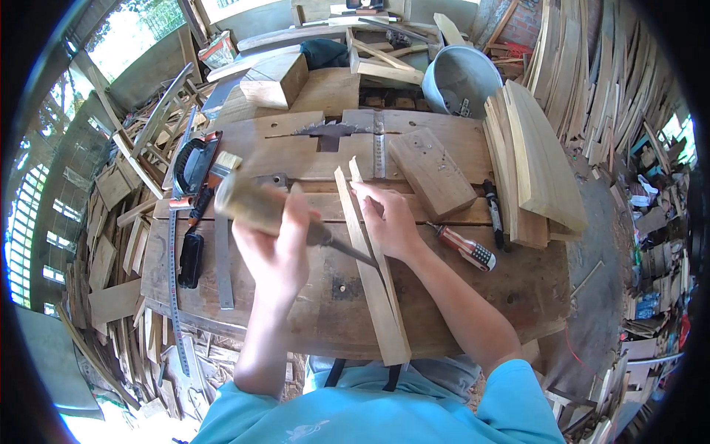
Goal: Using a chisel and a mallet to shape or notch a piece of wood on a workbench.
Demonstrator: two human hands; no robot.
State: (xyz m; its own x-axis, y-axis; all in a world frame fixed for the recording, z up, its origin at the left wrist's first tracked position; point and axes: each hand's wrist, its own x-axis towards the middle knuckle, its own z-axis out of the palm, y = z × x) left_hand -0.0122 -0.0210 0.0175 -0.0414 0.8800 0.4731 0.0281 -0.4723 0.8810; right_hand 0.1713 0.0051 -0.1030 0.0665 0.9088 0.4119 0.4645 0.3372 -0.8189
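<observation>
My left hand (pixel 275 248) is closed round the blurred brown handle of a chisel (pixel 336 244), whose dark blade slants down to the right. Its tip lies at a long split in a narrow wooden strip (pixel 381 314). The strip runs from mid-bench toward my body, and its two parts spread apart at the far end. My right hand (pixel 388 222) grips the strip's right-hand part, the index finger along its upper end. To the right of that hand, a screwdriver (pixel 466 248) with a patterned handle rests on the bench.
The wooden bench (pixel 310 311) also carries a thick wood block (pixel 433 174), a black marker-like tool (pixel 493 214), a metal ruler (pixel 223 259), a brush (pixel 222 166) and a tape measure strip (pixel 174 274). Stacked boards (pixel 540 163) and a grey bucket (pixel 462 78) stand at the far right.
</observation>
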